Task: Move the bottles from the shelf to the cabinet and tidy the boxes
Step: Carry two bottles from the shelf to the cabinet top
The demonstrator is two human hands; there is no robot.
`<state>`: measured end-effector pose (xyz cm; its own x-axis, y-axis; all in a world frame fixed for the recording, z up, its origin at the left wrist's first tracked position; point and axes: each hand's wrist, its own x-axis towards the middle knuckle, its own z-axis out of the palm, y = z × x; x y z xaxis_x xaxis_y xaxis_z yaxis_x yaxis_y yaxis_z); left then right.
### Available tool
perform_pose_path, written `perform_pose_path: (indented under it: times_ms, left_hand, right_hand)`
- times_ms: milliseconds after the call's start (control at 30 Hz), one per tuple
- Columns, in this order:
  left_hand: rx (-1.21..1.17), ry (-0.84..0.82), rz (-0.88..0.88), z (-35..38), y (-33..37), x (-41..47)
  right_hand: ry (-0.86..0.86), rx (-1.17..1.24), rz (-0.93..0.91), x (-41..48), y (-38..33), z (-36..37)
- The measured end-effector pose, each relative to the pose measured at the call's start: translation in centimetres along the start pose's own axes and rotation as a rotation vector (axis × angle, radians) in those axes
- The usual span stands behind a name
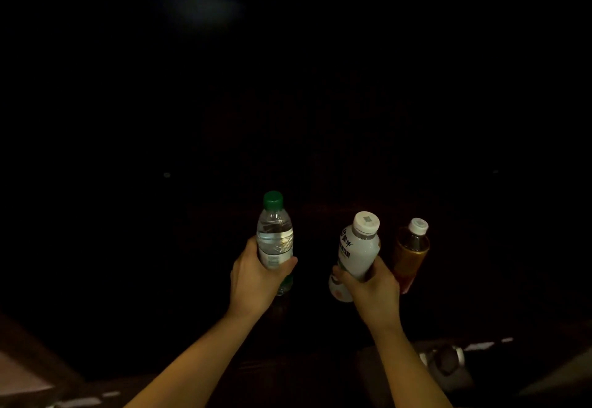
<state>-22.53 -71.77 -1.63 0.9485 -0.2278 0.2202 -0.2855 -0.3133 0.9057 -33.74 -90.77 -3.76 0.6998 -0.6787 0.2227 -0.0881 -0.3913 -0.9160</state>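
Bottles (275, 241) held against a dark, unlit interior.

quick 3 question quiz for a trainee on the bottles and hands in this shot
1. True or false: the left hand holds the clear bottle with the green cap.
2. Which bottle does the right hand grip: A white bottle, B amber bottle?
3. How many bottles are visible?

Key: 1 true. 2 A. 3 three; the amber one stands unheld to the right of the white one, and the surroundings are too dark to make out.
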Motion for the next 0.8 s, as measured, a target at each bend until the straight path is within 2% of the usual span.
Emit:
perform_pose_path:
  times_ms: [500, 800]
  left_hand:
    - [0.037, -0.065, 0.023, 3.6, -0.6, -0.2]
    - [0.039, -0.08, 0.028, 4.1, -0.5, -0.2]
  right_hand:
    - [-0.044, 0.024, -0.002, 2.7, 2.3, 1.1]
    - [-0.128, 0.033, -0.017, 3.0, 3.0, 0.9]
